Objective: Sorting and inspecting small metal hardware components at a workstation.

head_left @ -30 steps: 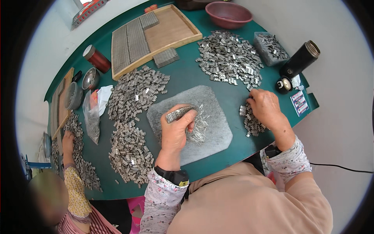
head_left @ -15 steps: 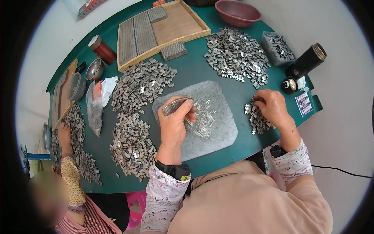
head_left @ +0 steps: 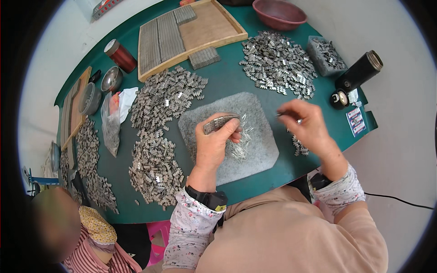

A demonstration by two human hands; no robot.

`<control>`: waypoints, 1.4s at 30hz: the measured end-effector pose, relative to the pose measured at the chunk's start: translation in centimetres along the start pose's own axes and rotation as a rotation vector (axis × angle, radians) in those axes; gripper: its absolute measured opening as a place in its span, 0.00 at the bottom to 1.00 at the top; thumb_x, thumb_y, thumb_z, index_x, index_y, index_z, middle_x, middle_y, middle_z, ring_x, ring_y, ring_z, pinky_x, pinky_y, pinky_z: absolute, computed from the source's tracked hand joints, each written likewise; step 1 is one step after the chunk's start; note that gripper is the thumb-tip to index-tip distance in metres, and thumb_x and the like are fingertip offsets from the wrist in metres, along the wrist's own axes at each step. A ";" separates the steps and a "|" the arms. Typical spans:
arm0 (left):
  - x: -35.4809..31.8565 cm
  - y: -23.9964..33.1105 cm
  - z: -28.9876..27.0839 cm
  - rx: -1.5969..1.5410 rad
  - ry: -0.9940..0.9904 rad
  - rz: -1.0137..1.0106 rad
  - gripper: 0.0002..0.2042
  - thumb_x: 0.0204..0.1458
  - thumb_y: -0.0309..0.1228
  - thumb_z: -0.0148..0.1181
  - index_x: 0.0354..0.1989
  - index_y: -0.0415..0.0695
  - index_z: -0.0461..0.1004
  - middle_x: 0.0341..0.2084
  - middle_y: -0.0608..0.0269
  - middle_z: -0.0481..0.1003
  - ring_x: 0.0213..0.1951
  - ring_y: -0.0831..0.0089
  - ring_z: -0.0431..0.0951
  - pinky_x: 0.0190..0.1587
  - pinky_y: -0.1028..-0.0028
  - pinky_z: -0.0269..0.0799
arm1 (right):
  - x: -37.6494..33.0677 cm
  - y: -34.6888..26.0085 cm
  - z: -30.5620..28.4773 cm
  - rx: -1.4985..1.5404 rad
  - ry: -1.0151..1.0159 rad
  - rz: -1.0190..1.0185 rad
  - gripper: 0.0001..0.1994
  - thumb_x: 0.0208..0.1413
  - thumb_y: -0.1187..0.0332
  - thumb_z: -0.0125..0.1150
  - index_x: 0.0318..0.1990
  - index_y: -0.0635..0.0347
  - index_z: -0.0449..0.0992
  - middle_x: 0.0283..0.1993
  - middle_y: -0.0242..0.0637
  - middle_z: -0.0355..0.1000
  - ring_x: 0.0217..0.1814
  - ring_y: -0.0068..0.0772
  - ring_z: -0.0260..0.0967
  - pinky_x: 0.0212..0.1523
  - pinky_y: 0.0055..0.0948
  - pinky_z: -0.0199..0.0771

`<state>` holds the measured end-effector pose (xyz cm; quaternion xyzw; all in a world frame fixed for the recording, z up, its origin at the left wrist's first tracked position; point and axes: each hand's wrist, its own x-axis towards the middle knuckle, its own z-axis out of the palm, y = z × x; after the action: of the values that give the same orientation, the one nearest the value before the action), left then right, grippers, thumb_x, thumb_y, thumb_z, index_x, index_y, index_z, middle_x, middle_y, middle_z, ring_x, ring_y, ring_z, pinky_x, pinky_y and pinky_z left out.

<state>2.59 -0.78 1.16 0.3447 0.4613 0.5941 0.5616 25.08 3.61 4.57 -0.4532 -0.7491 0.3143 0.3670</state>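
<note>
My left hand (head_left: 210, 148) is closed around a short stack of toothed metal pieces (head_left: 219, 123) above a grey felt mat (head_left: 260, 157). Thin shiny pins (head_left: 241, 148) lie loose on the mat, just beyond and beneath that hand. To the right, my right hand (head_left: 312, 127) pinches a small dark metal piece (head_left: 281, 113) between thumb and fingertips, raised over the table between mat and pile. Partly hidden by this hand is a small pile of toothed metal pieces (head_left: 299, 146).
Larger heaps of metal pieces lie left (head_left: 157, 168) and far right (head_left: 277, 63). Behind stands a wooden tray (head_left: 214, 34) with rows of stacked pieces. A plastic tub (head_left: 325, 57), a black flask (head_left: 359, 72) and a maroon bowl (head_left: 280, 13) line the back. A co-worker (head_left: 98, 227) sits left.
My right hand has lifted off the small pile and moved left and up with a small piece. My left hand has shifted slightly right with the stack. The co-worker's arm has drawn back.
</note>
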 end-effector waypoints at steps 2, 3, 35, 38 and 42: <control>-0.3 0.1 0.3 -0.013 -0.019 -0.019 0.08 0.50 0.24 0.63 0.37 0.33 0.76 0.24 0.58 0.77 0.22 0.74 0.75 0.24 0.76 0.72 | 0.2 -1.6 2.1 0.102 -0.085 -0.045 0.08 0.48 0.79 0.60 0.37 0.67 0.76 0.31 0.39 0.73 0.30 0.24 0.72 0.30 0.23 0.72; -0.3 0.1 0.4 -0.028 -0.043 -0.041 0.08 0.50 0.24 0.62 0.37 0.33 0.76 0.24 0.58 0.77 0.22 0.74 0.75 0.25 0.76 0.73 | 0.5 -1.9 2.9 0.101 -0.083 -0.046 0.08 0.48 0.79 0.60 0.37 0.67 0.76 0.31 0.39 0.73 0.30 0.24 0.72 0.30 0.23 0.72; 0.6 0.2 -0.8 -0.076 -0.013 0.081 0.09 0.54 0.25 0.57 0.41 0.34 0.72 0.27 0.52 0.76 0.27 0.64 0.80 0.29 0.71 0.77 | -0.7 -0.3 5.0 -0.373 -0.313 -0.398 0.04 0.43 0.74 0.63 0.27 0.62 0.74 0.29 0.39 0.67 0.35 0.45 0.70 0.34 0.39 0.72; 0.5 0.1 -0.9 -0.089 -0.012 0.074 0.09 0.54 0.26 0.57 0.41 0.34 0.71 0.28 0.53 0.76 0.26 0.65 0.80 0.29 0.71 0.76 | -0.6 -0.4 5.2 -0.408 -0.308 -0.449 0.04 0.42 0.74 0.61 0.25 0.62 0.72 0.28 0.39 0.67 0.34 0.44 0.69 0.34 0.38 0.72; 0.7 0.2 -1.1 -0.080 0.006 0.061 0.08 0.54 0.25 0.57 0.40 0.35 0.72 0.27 0.54 0.76 0.25 0.66 0.79 0.29 0.72 0.76 | -0.6 0.1 5.5 -0.536 -0.312 -0.554 0.03 0.40 0.76 0.58 0.24 0.63 0.69 0.28 0.41 0.66 0.34 0.45 0.69 0.34 0.38 0.72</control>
<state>1.38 -0.31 0.87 0.3342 0.4283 0.6300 0.5549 20.71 2.28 1.40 -0.2611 -0.9446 0.0623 0.1888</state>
